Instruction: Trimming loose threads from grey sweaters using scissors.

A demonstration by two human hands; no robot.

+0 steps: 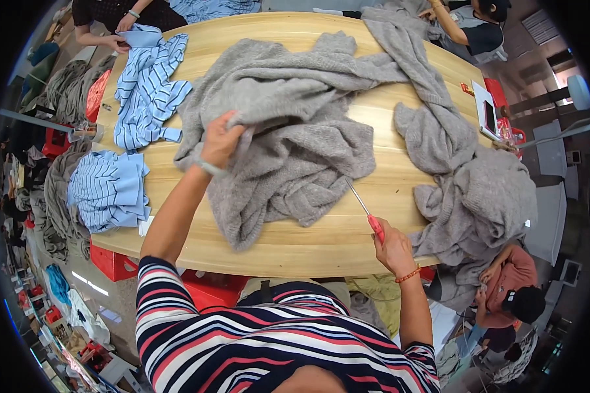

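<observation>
A fuzzy grey knitted garment (288,150) lies bunched up across the middle of the table. My left hand (221,139) pinches a fold of it on its left side, lifting the cloth a little. In my right hand (393,249) is a red-handled tool (375,226) with a long, thin metal shaft. The shaft points away from me, up and to the left. Its tip meets the garment's lower right edge; whether it goes into the knit I cannot tell.
More grey knitwear (478,196) is heaped along the right side of the wooden table (275,259). Blue striped shirts (108,190) lie at the left. A person's hands (121,42) hold one at the far left. Other people sit at the far right and lower right.
</observation>
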